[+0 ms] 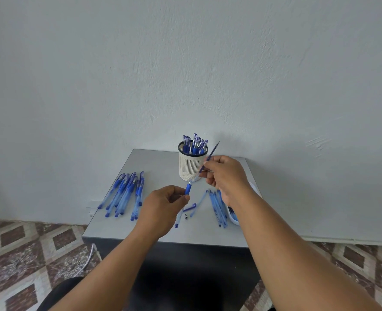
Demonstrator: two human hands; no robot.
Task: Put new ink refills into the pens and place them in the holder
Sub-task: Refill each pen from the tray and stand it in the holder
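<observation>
Holding a refill (208,158) pinched in your right hand (227,176) and a pen (188,189) gripped in your left hand (163,204), both at frame centre above the table (230,234), you risk bending the thin refill if it meets the pen's mouth off-axis. Holder (191,164): just behind the hands, nearly full; a knock from the right knuckles could tip it. Loose pens (125,194) lie centre-left, more barrels (218,206) and a tray (234,217) under the right wrist. Open room: the table's lower centre, near its front edge.
</observation>
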